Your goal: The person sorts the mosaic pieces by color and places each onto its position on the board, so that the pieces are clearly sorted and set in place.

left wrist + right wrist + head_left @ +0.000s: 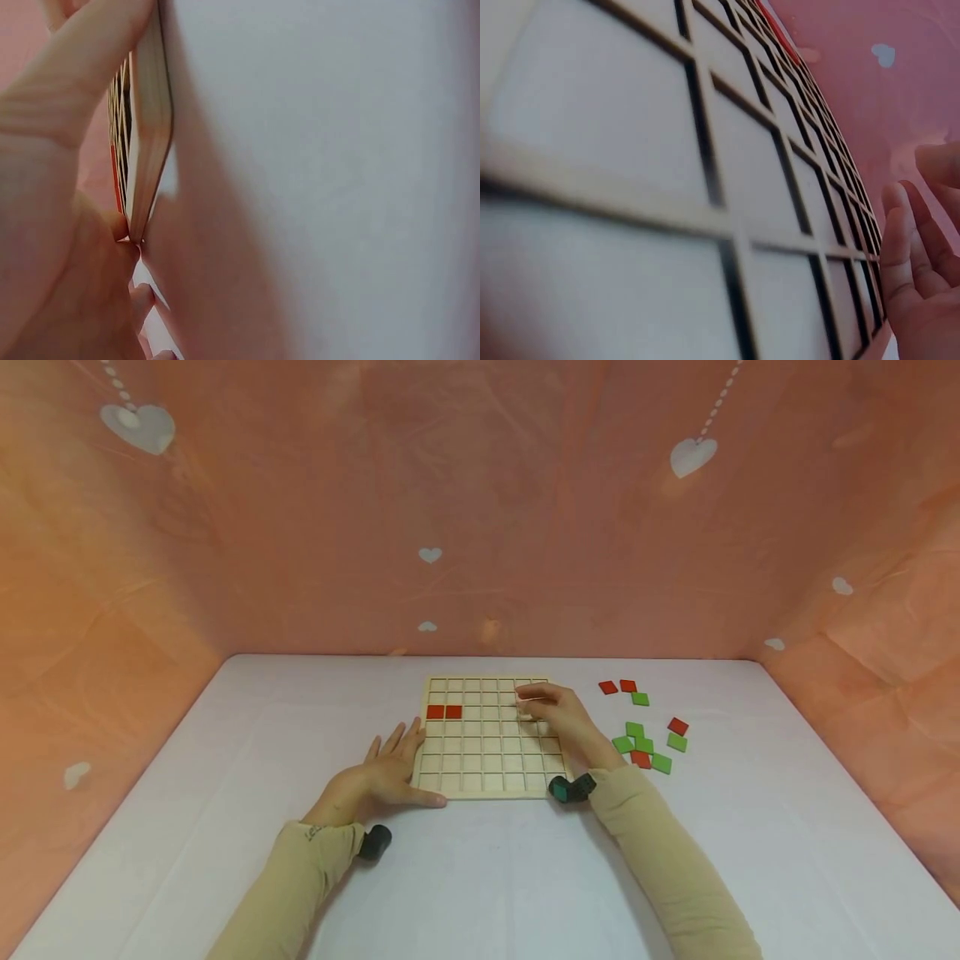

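A pale wooden grid board (pixel 482 745) lies flat on the table, with two red square tiles (pixel 445 712) side by side in cells at its left edge. My left hand (pixel 386 774) rests at the board's lower left corner, fingers spread along the left side and thumb by the front edge. In the left wrist view, the thumb lies against the board's rim (pixel 154 112). Over the board's right part hovers my right hand (pixel 558 714), fingers loosely bent. The right wrist view shows a gap between its fingers (pixel 922 247) and no tile there.
Right of the board, several green tiles (pixel 634 729) and red tiles (pixel 678 726) lie scattered on the white tabletop (pixel 480 877). A pink-orange cloth wall (pixel 480 510) with heart shapes stands behind and at both sides. Each wrist carries a small black camera (pixel 376 842).
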A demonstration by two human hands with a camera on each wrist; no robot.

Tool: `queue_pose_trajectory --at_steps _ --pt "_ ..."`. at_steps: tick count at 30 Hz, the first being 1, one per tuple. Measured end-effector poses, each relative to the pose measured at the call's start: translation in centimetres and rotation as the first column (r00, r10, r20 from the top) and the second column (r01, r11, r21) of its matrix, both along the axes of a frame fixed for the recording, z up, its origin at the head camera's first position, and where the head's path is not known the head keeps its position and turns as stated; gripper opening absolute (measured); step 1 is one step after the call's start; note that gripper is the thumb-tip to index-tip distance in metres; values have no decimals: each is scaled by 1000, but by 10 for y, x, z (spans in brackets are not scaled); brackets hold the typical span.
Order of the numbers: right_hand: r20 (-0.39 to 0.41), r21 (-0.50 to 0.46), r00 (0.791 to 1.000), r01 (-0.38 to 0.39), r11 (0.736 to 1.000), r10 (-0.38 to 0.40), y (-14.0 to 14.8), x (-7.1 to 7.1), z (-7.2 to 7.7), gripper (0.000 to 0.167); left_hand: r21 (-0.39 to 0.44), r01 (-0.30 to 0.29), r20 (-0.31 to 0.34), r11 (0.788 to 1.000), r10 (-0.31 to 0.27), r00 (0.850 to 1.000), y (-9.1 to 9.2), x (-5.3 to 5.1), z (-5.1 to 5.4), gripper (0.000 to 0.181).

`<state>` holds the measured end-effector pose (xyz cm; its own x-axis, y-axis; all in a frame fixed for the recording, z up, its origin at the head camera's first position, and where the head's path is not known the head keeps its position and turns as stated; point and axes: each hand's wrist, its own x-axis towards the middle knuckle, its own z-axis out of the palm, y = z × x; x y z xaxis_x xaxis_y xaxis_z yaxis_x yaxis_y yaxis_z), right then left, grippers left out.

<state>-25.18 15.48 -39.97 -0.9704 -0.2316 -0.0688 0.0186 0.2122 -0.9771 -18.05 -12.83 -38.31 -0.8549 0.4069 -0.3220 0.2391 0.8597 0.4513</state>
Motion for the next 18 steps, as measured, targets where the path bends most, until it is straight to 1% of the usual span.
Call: queue_pose_trajectory --at_steps 3,6,11,14,18 --pt "13 -15 1000 13 1000 -13 3 1 0 39 4 3 -2 1000 -3 1000 0 0 0 115" --pt "8 -10 1000 26 1000 -26 6 1 1 39 -2 3 -3 1000 -3 1000 1 0 -2 115" --pt "-23 42 998 68 997 -67 13 -2 0 36 2 7 -9 1000 -7 1000 1 -2 -6 115" --pt "-43 67 996 86 994 -83 16 -4 -1 34 1 3 -12 1000 -3 1000 1 -2 -6 115" --pt "-53 88 995 89 992 -85 20 -5 -2 35 -1 -3 -15 1000 3 1000 1 -2 -5 115"
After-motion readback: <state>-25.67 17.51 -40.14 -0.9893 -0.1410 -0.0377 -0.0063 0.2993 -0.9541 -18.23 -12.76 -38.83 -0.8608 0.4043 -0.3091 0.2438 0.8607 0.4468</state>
